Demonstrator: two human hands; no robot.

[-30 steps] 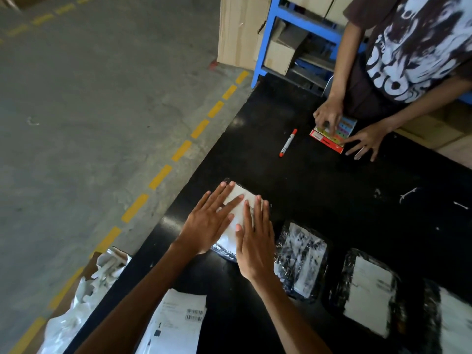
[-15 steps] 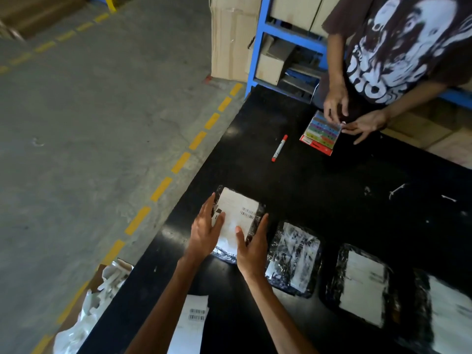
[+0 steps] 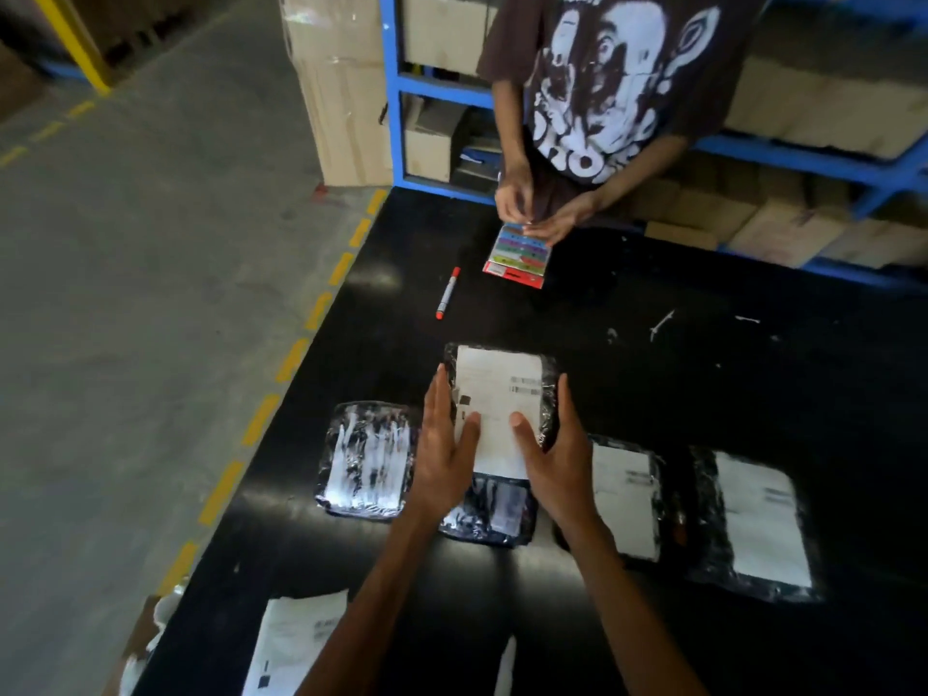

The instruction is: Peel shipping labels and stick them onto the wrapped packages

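Observation:
Both my hands hold a wrapped package [image 3: 502,379] that carries a white shipping label with barcodes. My left hand [image 3: 444,459] grips its left edge and my right hand [image 3: 560,459] its right edge, thumbs on the label. It hovers over an unlabelled wrapped package [image 3: 494,512]. A second unlabelled package [image 3: 366,459] lies to the left. Two labelled packages [image 3: 627,499] [image 3: 758,524] lie to the right. A sheet of shipping labels [image 3: 296,640] rests at the near left of the black table [image 3: 703,374].
Across the table a person's hands [image 3: 532,213] work at a colourful sticker pack [image 3: 517,258]. A red marker [image 3: 447,293] lies near it. Blue shelving [image 3: 391,92] with cardboard boxes stands behind. The table's left edge drops to a concrete floor with yellow dashes.
My hands went from pressing flat on the label to gripping the package's sides. The labelled package now sits further from me, over an unlabelled one. The other person's hands rose off the sticker pack.

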